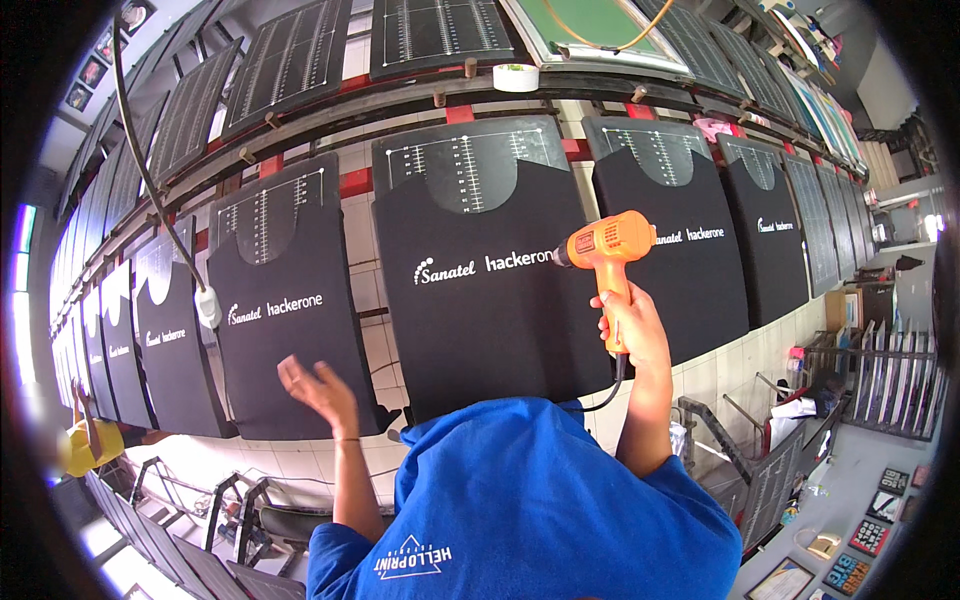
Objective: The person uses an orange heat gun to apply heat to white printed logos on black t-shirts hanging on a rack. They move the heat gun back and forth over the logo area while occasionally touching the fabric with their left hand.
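Head view: I'm gripping the orange heat gun (607, 248) in my right hand (630, 325), closed around its handle, nozzle pointing at the middle black shirt (480, 310). My left hand (318, 388) is hovering open, holding nothing.

Bright, even light; strong fisheye edge bending

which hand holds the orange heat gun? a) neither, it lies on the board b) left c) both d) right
d: the right hand grips the handle of the heat gun, its nozzle aimed at the black shirt, while the left hand is open and empty near another shirt.
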`<move>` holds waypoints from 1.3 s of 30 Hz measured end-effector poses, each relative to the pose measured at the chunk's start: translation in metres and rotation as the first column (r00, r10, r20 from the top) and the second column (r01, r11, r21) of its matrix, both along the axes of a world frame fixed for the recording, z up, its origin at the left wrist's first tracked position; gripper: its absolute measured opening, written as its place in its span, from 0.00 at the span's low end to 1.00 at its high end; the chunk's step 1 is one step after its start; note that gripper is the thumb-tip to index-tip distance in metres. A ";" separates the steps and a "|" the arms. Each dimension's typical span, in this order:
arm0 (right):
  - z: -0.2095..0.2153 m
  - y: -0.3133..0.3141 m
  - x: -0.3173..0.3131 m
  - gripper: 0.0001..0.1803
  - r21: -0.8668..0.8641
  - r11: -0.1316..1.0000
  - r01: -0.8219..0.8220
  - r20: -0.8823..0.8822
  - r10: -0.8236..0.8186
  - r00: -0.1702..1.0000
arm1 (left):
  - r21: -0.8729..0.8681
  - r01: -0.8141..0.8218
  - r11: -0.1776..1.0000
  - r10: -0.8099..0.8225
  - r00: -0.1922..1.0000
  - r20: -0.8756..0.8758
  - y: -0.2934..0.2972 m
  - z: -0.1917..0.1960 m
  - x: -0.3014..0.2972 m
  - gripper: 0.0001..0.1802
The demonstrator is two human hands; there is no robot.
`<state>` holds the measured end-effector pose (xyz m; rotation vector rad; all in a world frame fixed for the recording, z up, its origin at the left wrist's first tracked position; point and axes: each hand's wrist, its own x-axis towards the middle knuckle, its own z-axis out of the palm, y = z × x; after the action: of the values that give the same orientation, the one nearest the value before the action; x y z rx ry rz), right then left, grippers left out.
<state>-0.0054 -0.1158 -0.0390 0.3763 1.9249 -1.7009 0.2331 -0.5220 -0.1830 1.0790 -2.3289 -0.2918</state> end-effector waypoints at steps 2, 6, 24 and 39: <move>0.000 -0.004 0.002 0.14 0.020 1.000 0.000 -0.036 0.001 0.999 | 0.162 0.271 0.949 -0.258 0.961 -0.101 0.037 0.008 -0.023 0.27; 0.002 -0.007 -0.002 0.14 0.008 1.000 -0.007 -0.015 0.007 1.000 | 0.510 0.376 0.774 -0.381 0.919 -0.100 0.071 -0.012 -0.056 0.28; 0.007 -0.007 0.007 0.15 0.005 1.000 -0.019 -0.011 0.019 1.000 | 0.776 0.194 0.600 -0.308 0.951 0.001 0.076 -0.036 -0.089 0.27; 0.003 -0.019 0.003 0.17 0.034 0.996 -0.087 -0.018 0.088 0.996 | 0.825 0.204 0.527 -0.333 0.943 -0.021 0.065 -0.041 -0.088 0.42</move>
<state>-0.0020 -0.1347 -0.0364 0.2842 1.9570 -1.6236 0.1449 -0.4574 -0.2245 1.1186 -2.5045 -1.6213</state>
